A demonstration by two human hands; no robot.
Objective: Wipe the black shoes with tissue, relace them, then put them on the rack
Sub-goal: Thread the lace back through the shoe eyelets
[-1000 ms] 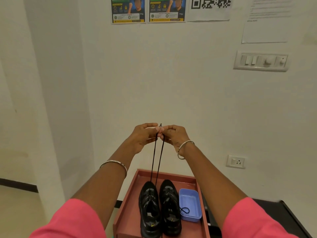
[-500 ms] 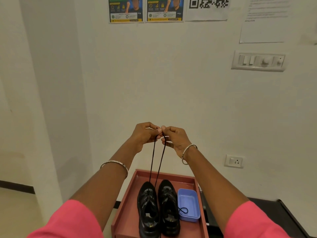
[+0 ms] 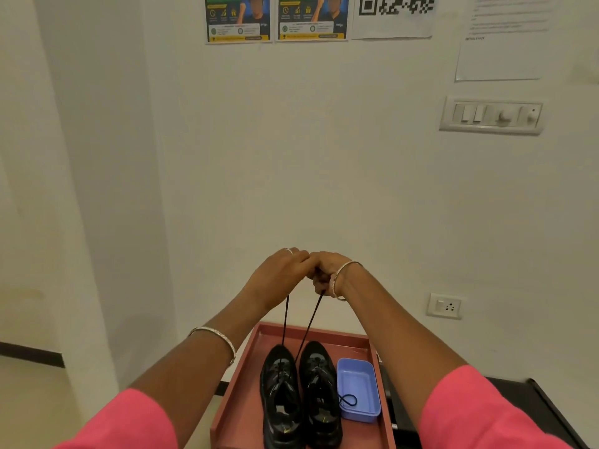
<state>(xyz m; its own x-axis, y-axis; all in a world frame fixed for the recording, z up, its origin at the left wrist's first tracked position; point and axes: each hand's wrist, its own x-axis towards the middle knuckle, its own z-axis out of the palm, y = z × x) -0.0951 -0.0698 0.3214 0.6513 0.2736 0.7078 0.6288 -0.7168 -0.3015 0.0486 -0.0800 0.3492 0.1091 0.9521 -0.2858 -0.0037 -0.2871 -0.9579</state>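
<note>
I count two black shoes [image 3: 280, 396], two lace strands [image 3: 285, 322], one red tray [image 3: 240, 393], one blue tub [image 3: 358, 380] with one coiled lace [image 3: 348, 400]. Two hands: left hand [image 3: 278, 277], right hand [image 3: 325, 270]. On the wall I count two posters [image 3: 238, 17], one QR sheet [image 3: 392, 14], one switch panel [image 3: 491, 115] and one socket [image 3: 445, 306].

- Between the left wall of the tray [image 3: 241, 377] and the left shoe [image 3: 280, 400] there is a bare strip of floor where a hand could pass.
- The blue box [image 3: 358, 384] stands just beside the right shoe [image 3: 321, 390] and almost fills the room up to the right wall.
- Two tight lace strands [image 3: 285, 319] rise from the left shoe to the left hand [image 3: 278, 277] and right hand [image 3: 327, 273], crossing the space above the toes.
</note>
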